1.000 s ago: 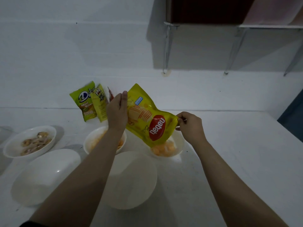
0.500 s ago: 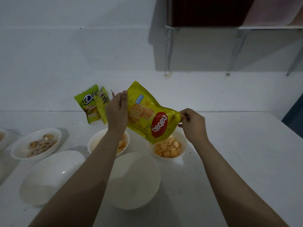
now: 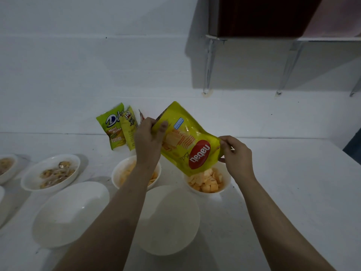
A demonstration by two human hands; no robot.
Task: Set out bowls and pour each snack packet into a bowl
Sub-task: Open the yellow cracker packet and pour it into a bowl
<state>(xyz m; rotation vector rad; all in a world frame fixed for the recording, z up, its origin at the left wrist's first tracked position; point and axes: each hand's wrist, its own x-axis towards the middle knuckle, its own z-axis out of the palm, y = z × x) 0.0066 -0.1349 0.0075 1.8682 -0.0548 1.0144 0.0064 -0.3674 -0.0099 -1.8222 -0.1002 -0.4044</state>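
Observation:
A yellow Nabati snack packet (image 3: 187, 141) hangs upside down and tilted over a small white bowl (image 3: 224, 189) that holds orange square crackers (image 3: 207, 181). My left hand (image 3: 148, 141) grips the packet's raised bottom end. My right hand (image 3: 234, 153) pinches the lower, open end beside the bowl. Two bare white bowls sit nearer me, one in the middle (image 3: 168, 220) and one to the left (image 3: 70, 212). Another bowl with yellowish snacks (image 3: 121, 173) lies partly hidden under my left forearm.
Green packets (image 3: 114, 127) lean against the wall behind my left hand, a red one just showing behind them. A bowl of brown snacks (image 3: 50, 174) and the edge of another bowl (image 3: 6, 169) sit at the left. A shelf on brackets (image 3: 209, 63) hangs above the white counter (image 3: 293, 192).
The packet has tipped a little steeper, and more orange crackers lie in the bowl under it. Both hands keep their hold.

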